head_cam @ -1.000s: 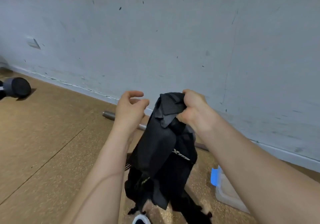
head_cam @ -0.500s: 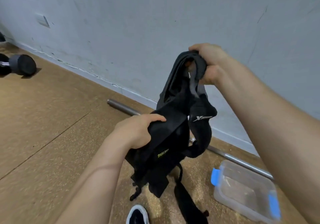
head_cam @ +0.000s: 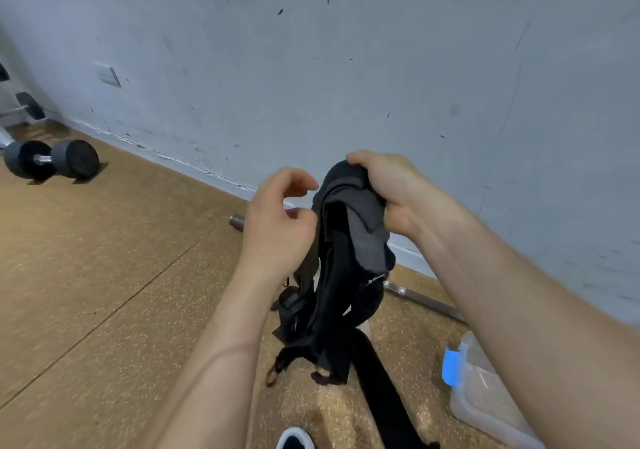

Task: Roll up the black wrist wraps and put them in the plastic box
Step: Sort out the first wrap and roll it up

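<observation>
A bundle of black wrist wraps (head_cam: 341, 275) hangs in mid-air at the centre, its loose ends dangling toward the floor. My right hand (head_cam: 388, 192) grips the top of the bundle. My left hand (head_cam: 280, 220) is just left of the bundle, fingers curled and apart, its thumb close to the fabric without a clear hold. Another black strap (head_cam: 384, 389) lies flat on the floor below. The clear plastic box (head_cam: 485, 396) with a blue clip sits on the floor at the lower right, partly hidden by my right forearm.
A metal bar (head_cam: 419, 298) lies along the base of the grey wall. A black dumbbell (head_cam: 52, 162) rests on the cork floor at far left. A shoe tip (head_cam: 294, 440) shows at the bottom edge.
My right hand has come down with the bundle. My left hand let go of the lower part of the wraps and rose up beside the top of the bundle.
</observation>
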Motion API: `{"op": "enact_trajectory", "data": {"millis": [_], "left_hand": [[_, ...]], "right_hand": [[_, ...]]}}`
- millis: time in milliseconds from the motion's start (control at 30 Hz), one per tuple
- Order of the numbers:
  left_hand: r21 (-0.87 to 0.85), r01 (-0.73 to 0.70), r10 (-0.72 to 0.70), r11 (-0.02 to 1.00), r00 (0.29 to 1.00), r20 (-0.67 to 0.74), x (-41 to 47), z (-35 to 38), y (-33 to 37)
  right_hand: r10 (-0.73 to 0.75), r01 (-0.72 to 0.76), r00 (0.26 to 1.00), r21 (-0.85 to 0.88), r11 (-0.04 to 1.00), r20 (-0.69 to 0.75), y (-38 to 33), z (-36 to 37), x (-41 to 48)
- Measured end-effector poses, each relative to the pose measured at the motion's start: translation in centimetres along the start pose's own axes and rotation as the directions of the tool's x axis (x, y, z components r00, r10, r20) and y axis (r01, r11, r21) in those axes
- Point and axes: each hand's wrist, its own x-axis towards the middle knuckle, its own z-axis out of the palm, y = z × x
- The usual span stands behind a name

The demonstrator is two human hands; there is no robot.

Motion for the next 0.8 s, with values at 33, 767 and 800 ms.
{"op": "enact_trajectory", "data": {"millis": [33,767,800], "left_hand": [[-0.251,0.051,-0.042,0.967,0.998,0.041,0.1,-0.1,0.6],[-0.854,0.263,-0.084,0.449,0.964,0.252,1.2,0.7,0.0],[-0.89,0.273,-0.068,0.365,0.961,0.267,1.3,0.6,0.2]], "right_hand": [[-0.03,0.037,0.998,-0.148,0.988,0.05,0.6,0.1,-0.1],[-0.022,0.193,0.87,-0.299,0.935,0.492,9.9,-6.2,-0.2],[-0.027,0.2,0.884,-0.324,0.925,0.467,10.1,-6.1,-0.2]]}}
